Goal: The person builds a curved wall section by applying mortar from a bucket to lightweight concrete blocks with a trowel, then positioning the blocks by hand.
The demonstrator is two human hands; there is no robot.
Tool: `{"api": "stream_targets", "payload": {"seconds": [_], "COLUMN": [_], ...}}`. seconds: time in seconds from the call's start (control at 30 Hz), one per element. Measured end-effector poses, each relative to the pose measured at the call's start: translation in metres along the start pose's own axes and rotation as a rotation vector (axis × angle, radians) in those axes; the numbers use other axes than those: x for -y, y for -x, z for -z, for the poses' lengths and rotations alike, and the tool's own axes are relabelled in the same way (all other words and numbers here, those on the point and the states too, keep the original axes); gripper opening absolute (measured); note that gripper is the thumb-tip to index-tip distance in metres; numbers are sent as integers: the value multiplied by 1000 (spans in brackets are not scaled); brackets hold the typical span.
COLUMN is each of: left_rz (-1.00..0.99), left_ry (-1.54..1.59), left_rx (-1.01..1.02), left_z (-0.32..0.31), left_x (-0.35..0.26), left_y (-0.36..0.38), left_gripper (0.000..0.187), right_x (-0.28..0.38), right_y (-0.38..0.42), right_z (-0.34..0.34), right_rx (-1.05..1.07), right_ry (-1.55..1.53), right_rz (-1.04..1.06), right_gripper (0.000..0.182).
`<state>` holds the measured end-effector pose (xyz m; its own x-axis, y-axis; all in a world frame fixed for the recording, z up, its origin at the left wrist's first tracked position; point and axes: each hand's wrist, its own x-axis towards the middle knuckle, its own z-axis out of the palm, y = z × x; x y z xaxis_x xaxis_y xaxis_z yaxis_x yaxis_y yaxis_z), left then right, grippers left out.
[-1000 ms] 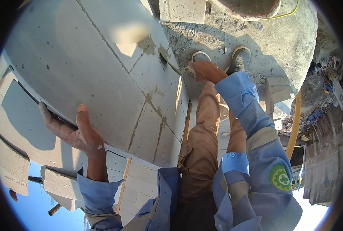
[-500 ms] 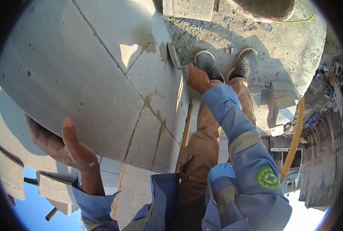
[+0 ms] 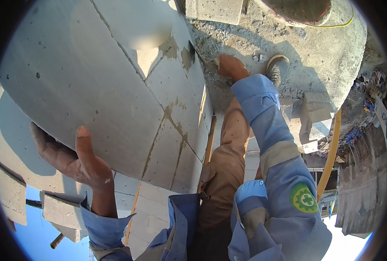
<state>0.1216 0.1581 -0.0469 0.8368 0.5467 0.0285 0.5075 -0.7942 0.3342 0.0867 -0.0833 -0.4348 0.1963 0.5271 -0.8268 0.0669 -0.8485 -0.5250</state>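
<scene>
My left hand [image 3: 78,158] grips the near edge of a large grey lightweight concrete block [image 3: 71,95], thumb over its face and fingers along its edge. Farther up, my right hand [image 3: 232,67] is closed around the handle of a trowel. The trowel's thin blade [image 3: 198,53] appears nearly edge-on beside the block wall [image 3: 189,89], close to a damp mortar patch [image 3: 187,57]. More wet mortar [image 3: 174,119] marks the joints between blocks. Most of the trowel's handle is hidden by my fingers.
A bucket [image 3: 295,11] stands at the top on rubble-strewn concrete. Loose blocks [image 3: 317,113] lie right of my legs, near a yellow pole [image 3: 332,152]. My shoe [image 3: 278,69] is on the ground. Wooden strips [image 3: 211,139] run along the wall.
My right hand has moved slightly right and up with the trowel, whose blade has turned to a thinner profile. One shoe is now hidden. My left hand stays at the block's edge.
</scene>
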Motion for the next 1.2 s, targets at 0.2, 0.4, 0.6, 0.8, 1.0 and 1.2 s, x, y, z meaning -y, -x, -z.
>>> {"api": "stream_targets", "payload": {"seconds": [0.2, 0.4, 0.6, 0.8, 1.0, 1.2], "left_rz": [-2, 4, -46, 3, -19, 12], "left_ry": [-83, -56, -138, 4, 3, -1], "left_rx": [-2, 6, 67, 5, -15, -12], "left_z": [5, 2, 7, 0, -3, -3], "left_x": [2, 1, 4, 0, 1, -2], "left_y": [1, 1, -1, 1, 0, 0], "left_gripper": [90, 92, 91, 89, 90, 89], "right_x": [-11, -17, 24, -13, 11, -12], "right_y": [56, 40, 27, 52, 6, 64], "right_z": [37, -18, -62, -10, -33, 8], "right_rx": [114, -73, -99, 37, -42, 54], "right_ry": [156, -64, -56, 10, -115, -20], "right_rz": [204, -30, -37, -6, -24, 66], "right_gripper": [39, 42, 30, 40, 38, 38]}}
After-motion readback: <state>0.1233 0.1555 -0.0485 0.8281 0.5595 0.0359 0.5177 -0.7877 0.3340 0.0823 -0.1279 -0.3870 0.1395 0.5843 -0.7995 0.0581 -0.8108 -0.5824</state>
